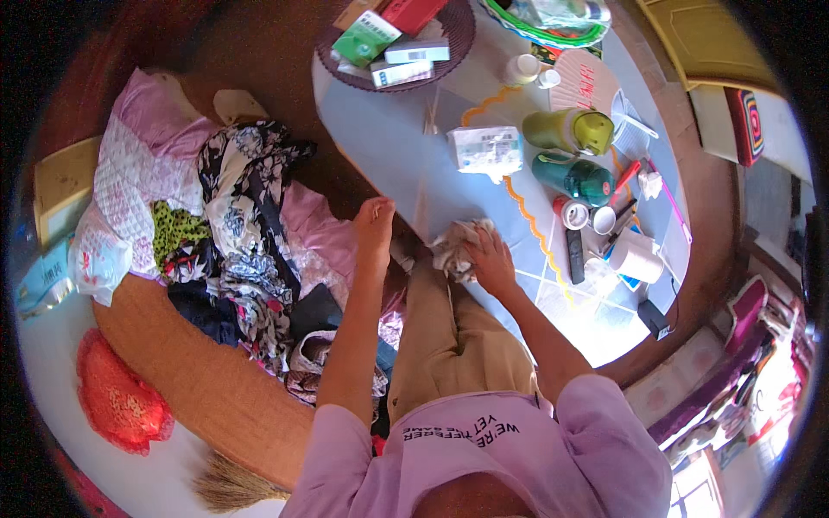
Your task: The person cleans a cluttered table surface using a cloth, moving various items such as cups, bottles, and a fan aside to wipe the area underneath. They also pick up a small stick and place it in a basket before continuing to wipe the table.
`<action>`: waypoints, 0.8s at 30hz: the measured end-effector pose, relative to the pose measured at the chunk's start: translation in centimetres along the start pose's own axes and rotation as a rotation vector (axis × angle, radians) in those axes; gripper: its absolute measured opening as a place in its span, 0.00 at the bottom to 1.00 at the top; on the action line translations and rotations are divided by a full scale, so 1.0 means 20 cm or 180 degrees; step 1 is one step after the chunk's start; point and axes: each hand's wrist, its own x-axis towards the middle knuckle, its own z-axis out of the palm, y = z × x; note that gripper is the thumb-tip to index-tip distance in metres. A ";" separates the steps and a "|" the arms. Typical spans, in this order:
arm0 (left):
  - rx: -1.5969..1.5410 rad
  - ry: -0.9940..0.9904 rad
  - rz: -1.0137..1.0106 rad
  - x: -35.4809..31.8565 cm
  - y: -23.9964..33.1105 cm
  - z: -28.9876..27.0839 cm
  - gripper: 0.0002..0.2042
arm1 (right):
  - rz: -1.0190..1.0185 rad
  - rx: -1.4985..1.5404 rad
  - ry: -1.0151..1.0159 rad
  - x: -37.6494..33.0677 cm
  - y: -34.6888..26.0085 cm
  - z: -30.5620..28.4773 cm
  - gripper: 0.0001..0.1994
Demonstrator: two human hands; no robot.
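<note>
My right hand (492, 264) presses on a crumpled pale cloth (454, 249) at the near edge of the table (371, 129). Its fingers lie over the bunched fabric. Off the table's left side, my left hand (375, 226) is raised with the fingers curled in, and nothing shows in it. Farther up the table from the cloth sits a white plastic-wrapped packet (485, 150). To its right lie a yellow-green bottle (566, 131) and a dark green bottle (572, 178).
A dark basket (449, 71) of small boxes stands at the far table end. Cups, a white paper roll (635, 257) and a black remote (575, 255) crowd the right side. Left, piled clothes (250, 233) cover a brown couch (199, 363). A straw broom (229, 483) lies lower left.
</note>
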 end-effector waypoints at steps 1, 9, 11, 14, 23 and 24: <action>-0.0026 -0.0056 -0.0025 0.06 0.01 0.06 0.11 | 0.0184 0.0035 -0.0014 -0.06 0.04 0.01 0.19; 0.1798 -0.0222 0.0808 0.59 0.07 0.45 0.14 | 0.0423 0.0222 0.0063 -0.11 0.07 0.08 0.19; 0.2369 -0.0235 0.0946 0.66 0.17 0.55 0.16 | 0.0490 0.0252 0.0032 -0.10 0.07 0.05 0.20; 0.2858 -0.0154 0.0990 0.78 0.16 0.58 0.16 | 0.0477 0.0475 0.0034 -0.09 0.05 0.00 0.22; 0.3517 -0.0648 0.1557 0.92 0.05 0.59 0.12 | 0.0834 0.0686 0.0116 -0.10 0.07 0.07 0.21; 0.3623 -0.0758 0.1590 0.95 0.05 0.57 0.12 | 0.0835 0.0665 0.0088 -0.10 0.06 0.04 0.21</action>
